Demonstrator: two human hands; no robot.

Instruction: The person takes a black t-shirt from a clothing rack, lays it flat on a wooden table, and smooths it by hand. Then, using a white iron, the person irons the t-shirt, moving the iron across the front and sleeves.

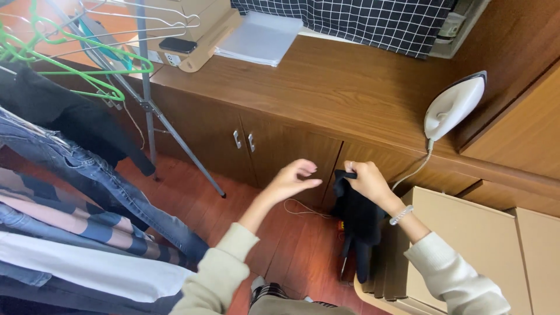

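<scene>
Cream sleeves frame the bottom of my view, and from them my two hands rise over the reddish wood floor [233, 198]. My right hand [366, 181], with a beaded bracelet on the wrist, pinches the top edge of a black garment [357, 224] that hangs down from it in front of some flat cardboard boxes [466, 233] stacked at my right. My left hand [291, 179] floats just beside it, fingers loosely curled and grasping nothing. Beyond the hands runs a long brown wooden counter [326, 87] with cabinet doors beneath. A white iron [454, 105] stands on its heel at the counter's right end, its cord trailing down over the edge. Farther back lie a stack of white sheets [259, 38] and a black-and-white checked cloth [361, 20]. To my left, a metal drying rack [146, 87] carries green hangers [70, 58], jeans [87, 175] and striped clothes [70, 221].
</scene>
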